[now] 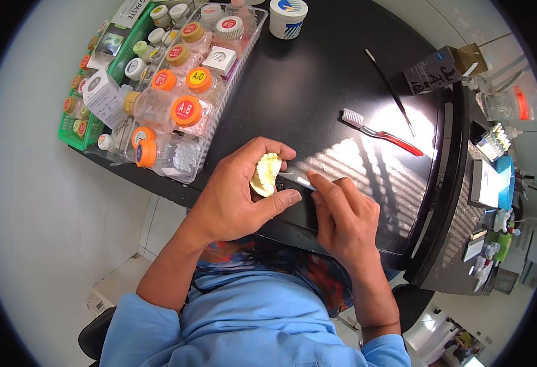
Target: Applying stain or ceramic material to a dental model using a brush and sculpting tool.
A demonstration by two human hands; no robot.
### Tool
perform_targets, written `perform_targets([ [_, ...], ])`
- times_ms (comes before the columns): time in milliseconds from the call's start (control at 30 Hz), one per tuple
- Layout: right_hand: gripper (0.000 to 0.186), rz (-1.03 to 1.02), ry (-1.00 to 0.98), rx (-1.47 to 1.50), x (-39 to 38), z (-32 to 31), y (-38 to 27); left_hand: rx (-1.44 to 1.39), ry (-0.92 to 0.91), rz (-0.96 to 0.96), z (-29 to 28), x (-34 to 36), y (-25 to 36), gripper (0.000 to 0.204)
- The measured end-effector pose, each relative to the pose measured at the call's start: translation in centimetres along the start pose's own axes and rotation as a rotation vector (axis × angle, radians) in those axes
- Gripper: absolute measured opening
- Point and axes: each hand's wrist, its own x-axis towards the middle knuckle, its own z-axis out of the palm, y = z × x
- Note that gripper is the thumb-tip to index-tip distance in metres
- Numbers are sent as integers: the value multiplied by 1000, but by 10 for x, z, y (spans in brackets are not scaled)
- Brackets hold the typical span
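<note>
My left hand (pixel 234 192) is wrapped round a pale yellow dental cast (pixel 264 175), its row of teeth facing right, between fingers and thumb. From the right, my right hand (pixel 349 215) pinches a slim, pale-handled tool (pixel 300 180) with a thin tip. That tip reaches the tooth edge of the cast; whether it touches cannot be made out. Both hands are over the near part of the black tabletop (pixel 293 79), close to my lap. Part of the cast's base is hidden behind my left fingers and palm.
At the left, a clear plastic basket (pixel 234 79) holds several orange-lidded jars beside a green basket (pixel 85 137). A white tub (pixel 288 18) stands at the back. A red-handled toothbrush (pixel 387 139), a thin black brush (pixel 394 92) and a dark box (pixel 433 70) lie right.
</note>
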Motion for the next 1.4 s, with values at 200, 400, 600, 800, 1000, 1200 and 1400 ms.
perform_targets([
  [200,51,-54,-11,-39,-4,4,4,50,34,20,4,1,-1,45],
  [400,54,-54,-27,-50,-2,3,1,55,37,39,4,1,-1,40],
  [600,54,-58,-38,-67,-2,3,2,65,34,34,4,1,-1,38],
  [800,53,-53,-44,-79,-2,3,1,48,34,46,4,2,-1,34],
  [1000,51,-51,-39,-68,-2,4,-1,27,21,14,3,2,0,32],
  [1200,50,-35,-40,-72,-2,4,-1,26,24,-1,4,2,1,31],
  [1400,47,-34,-33,-63,-2,5,0,33,23,-16,4,2,3,29],
])
